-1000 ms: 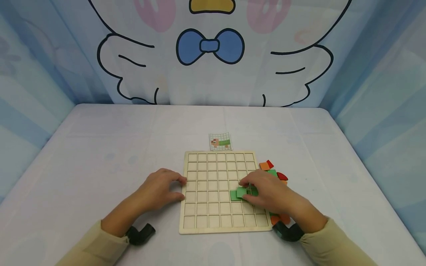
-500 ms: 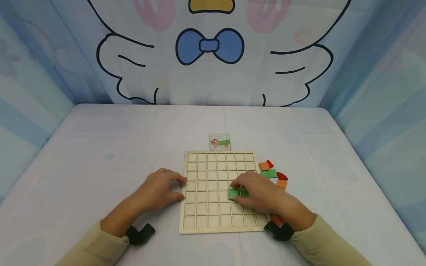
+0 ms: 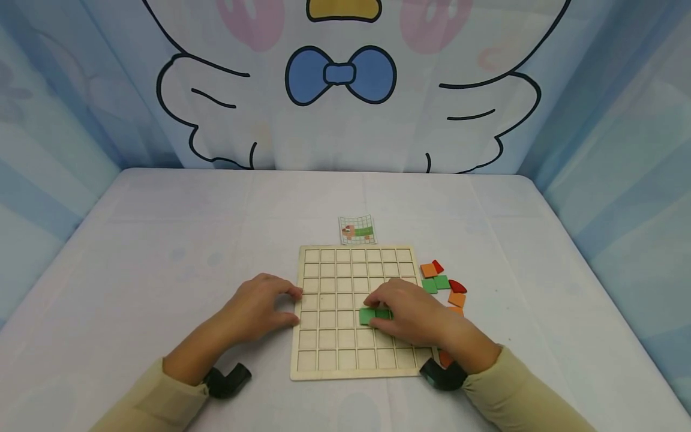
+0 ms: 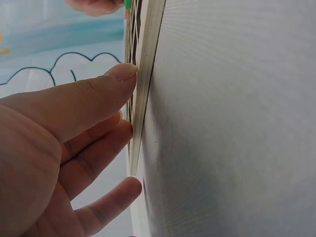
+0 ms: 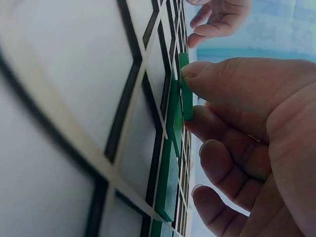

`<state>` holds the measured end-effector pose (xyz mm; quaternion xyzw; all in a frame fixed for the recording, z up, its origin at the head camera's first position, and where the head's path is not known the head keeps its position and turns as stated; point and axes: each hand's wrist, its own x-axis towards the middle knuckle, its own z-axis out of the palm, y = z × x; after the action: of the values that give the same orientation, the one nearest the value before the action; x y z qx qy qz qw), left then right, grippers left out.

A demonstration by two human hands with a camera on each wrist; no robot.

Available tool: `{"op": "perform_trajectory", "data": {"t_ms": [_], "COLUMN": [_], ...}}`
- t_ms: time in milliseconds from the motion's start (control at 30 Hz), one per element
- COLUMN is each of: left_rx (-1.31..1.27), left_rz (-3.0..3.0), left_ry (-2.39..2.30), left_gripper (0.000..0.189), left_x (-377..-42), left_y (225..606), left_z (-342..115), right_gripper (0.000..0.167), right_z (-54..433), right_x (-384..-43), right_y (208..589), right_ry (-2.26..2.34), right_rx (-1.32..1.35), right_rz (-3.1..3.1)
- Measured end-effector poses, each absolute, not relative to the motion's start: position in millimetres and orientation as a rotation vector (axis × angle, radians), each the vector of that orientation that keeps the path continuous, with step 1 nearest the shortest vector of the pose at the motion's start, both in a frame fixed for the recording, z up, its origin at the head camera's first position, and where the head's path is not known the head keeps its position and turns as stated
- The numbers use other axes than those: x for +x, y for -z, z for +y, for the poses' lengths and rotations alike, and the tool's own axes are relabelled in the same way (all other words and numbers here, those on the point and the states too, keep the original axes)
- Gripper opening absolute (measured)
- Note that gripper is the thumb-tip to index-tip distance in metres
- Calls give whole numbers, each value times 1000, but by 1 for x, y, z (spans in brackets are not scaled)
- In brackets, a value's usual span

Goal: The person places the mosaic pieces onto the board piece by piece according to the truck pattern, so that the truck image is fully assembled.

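Observation:
A wooden grid board (image 3: 328,339) lies on the white-covered table. My right hand (image 3: 412,312) is over its right half, pinching a green square tile (image 5: 186,94) between thumb and fingers. In the right wrist view that tile stands just above the grid, and more green tiles (image 5: 168,180) sit in cells behind it in a row. The head view has the right hand covering part of this row. At the board's left edge my left hand (image 3: 259,304) rests with thumb and fingertips spread; the left wrist view puts the thumb tip (image 4: 122,72) right against the rim.
Beyond the board's far edge lies a small picture card (image 3: 357,230) with a gridded green and orange figure. Loose pieces are scattered along the right edge, among them an orange square (image 3: 429,270), a green square (image 3: 441,282) and a red curved piece (image 3: 457,287).
My right hand has slid left across the board with the green tile, uncovering loose pieces on the right. The left hand has stayed at the board's edge.

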<state>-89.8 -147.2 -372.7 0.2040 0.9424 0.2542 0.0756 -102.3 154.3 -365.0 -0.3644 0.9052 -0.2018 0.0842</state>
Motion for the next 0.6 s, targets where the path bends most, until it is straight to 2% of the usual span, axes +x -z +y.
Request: {"op": "perform_trajectory", "data": {"t_ms": [600], "left_rx": [617], "left_rz": [2828], "left_ry": [-770], "left_gripper": [26], "left_x": [-89], "left_y": [372], "left_z": [-148], "right_gripper": [23], "right_z": [148], "right_x": [-100], "right_y": [367], "right_ry": [578], "right_rx": [-1099], "right_rz": [2710]}}
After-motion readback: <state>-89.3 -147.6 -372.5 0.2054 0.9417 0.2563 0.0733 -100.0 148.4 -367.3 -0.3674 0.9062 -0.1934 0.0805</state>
